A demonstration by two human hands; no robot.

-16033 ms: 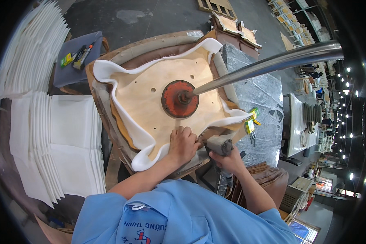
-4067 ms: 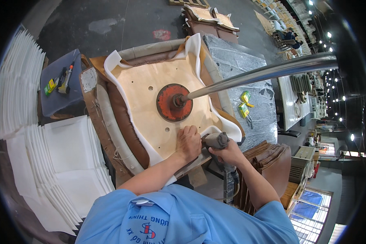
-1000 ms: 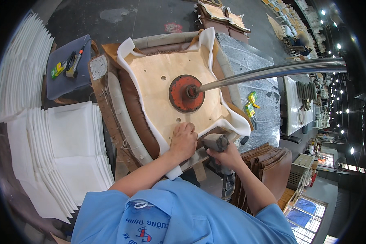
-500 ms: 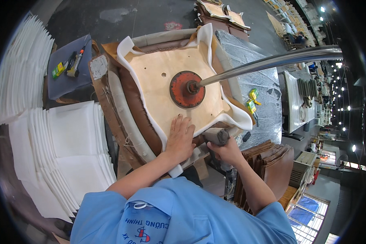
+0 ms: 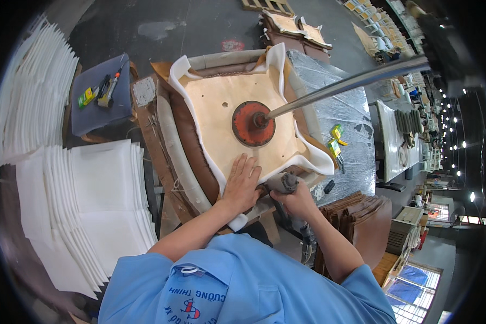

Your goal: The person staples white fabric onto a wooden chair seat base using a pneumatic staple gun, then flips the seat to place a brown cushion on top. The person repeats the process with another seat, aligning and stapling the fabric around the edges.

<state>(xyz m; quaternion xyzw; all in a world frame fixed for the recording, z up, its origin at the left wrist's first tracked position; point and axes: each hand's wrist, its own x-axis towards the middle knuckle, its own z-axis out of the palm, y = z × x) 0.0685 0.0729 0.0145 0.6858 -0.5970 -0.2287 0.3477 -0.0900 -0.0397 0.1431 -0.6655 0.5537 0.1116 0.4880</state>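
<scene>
Since 0.5 s ago the left hand (image 5: 242,182) stays flat, fingers spread on the plywood seat base (image 5: 221,116); right hand (image 5: 296,197) fist-grips the staple gun (image 5: 282,183)

A light blue short-sleeved shirt with a red and dark printed emblem, forearms and hands bare

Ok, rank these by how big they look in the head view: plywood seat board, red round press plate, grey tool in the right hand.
1. Plywood seat board, clearly the largest.
2. Red round press plate, sitting on the board.
3. Grey tool, smallest, though the right hand hides part of it.
</scene>
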